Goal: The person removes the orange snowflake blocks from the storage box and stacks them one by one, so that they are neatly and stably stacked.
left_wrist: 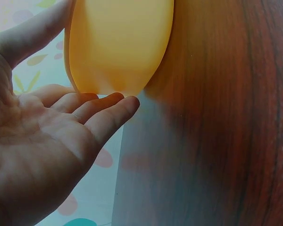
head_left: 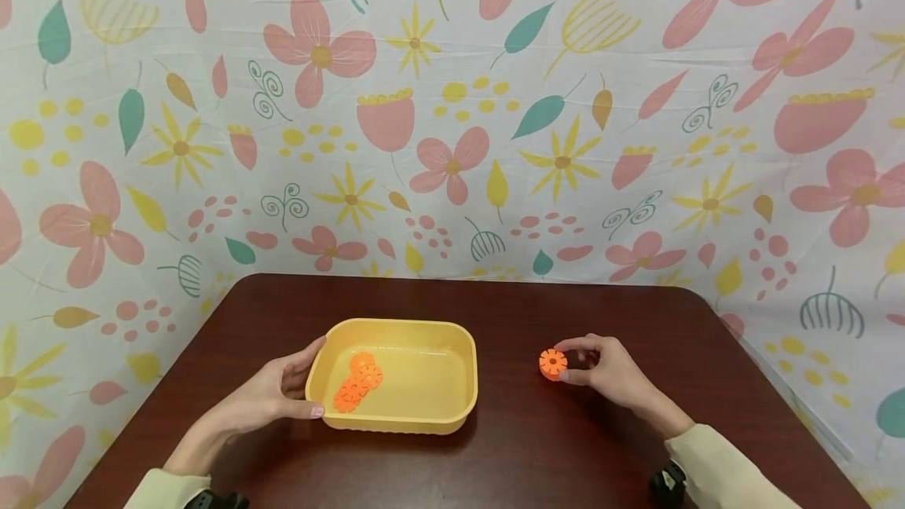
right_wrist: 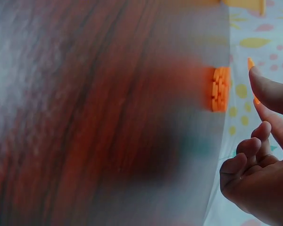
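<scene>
A yellow plastic basin [head_left: 431,368] sits on the table with several orange notched discs [head_left: 357,383] overlapping in its left half. My left hand [head_left: 265,391] holds the basin's left end, thumb at the near corner and fingertips toward the far one. In the left wrist view the fingers meet the basin's wall [left_wrist: 120,47]. To the basin's right, my right hand [head_left: 611,371] pinches an orange notched disc [head_left: 553,361] between thumb and index finger. The right wrist view shows that disc [right_wrist: 250,62] edge-on, above a short stack of the same discs [right_wrist: 220,89] on the table.
The dark wood-grain table [head_left: 509,462] has a floral-printed cloth [head_left: 452,100] hanging behind it and at both sides. Each wrist wears a black strap device [head_left: 668,484] by a light sleeve [head_left: 728,470].
</scene>
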A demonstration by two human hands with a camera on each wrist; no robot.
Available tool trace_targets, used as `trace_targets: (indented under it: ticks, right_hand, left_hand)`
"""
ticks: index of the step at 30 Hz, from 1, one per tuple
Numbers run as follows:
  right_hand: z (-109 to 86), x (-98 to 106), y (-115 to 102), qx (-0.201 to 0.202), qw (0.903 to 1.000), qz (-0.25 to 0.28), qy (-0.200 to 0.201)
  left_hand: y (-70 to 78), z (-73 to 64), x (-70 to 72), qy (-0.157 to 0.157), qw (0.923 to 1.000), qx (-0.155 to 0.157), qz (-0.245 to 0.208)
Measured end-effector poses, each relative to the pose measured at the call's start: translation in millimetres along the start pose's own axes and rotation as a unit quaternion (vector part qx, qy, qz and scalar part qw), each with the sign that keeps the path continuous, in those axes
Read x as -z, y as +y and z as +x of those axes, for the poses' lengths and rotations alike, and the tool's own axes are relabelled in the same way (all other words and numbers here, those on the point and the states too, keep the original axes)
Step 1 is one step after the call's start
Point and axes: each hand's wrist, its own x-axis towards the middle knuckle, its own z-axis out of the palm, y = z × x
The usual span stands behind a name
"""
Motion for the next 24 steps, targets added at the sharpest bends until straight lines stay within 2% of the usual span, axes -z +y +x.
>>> trace_targets:
  ticks: [10,24]
  right_hand:
    - [-1.3,3,10,-0.011,0.9999,-0.004,-0.008]
    - [2.4,1,13,-0.022,0.9996,-0.008,-0.019]
  left_hand:
    - [-1.0,-0.5,1.0,-0.003,1.0,-0.005,-0.003]
    - [-0.6,-0.6,0.6,-0.002,1.0,-0.006,-0.005]
